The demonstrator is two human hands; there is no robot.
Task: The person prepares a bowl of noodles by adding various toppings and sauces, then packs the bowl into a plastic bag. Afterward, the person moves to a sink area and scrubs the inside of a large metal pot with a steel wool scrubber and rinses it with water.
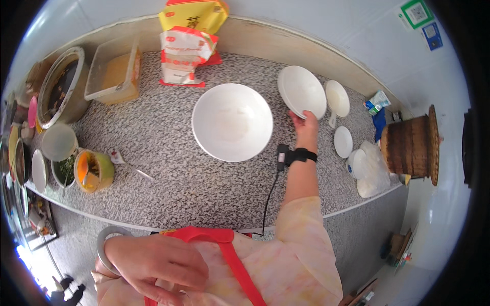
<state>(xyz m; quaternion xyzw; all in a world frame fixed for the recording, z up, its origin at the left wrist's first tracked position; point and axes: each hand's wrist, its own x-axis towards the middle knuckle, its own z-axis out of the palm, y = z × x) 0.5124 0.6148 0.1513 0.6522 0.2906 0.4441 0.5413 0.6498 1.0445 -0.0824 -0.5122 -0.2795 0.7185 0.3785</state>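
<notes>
My right hand [305, 126] grips the near rim of a white bowl [302, 90] at the back right of the speckled counter [199, 191]. The thumb lies over the edge. This bowl looks tilted; whether it touches the counter I cannot tell. To its left stands a larger-looking white bowl [232, 122] with faint marks at the bottom, untouched by either hand. My left hand [160, 264], with a pale bangle at its wrist, is held before my chest near the red apron [206, 234]. Its fingers are bent, with nothing seen in them.
Seasoning bags [187, 57] lean at the back wall. A plastic tub [115, 72], a dark-filled pot [61, 90], a tub with orange contents [93, 170] and a spoon [130, 164] occupy the left. Rightward are a white ladle [337, 98], small dish [343, 142], plastic bag [373, 172] and wooden bucket [409, 145].
</notes>
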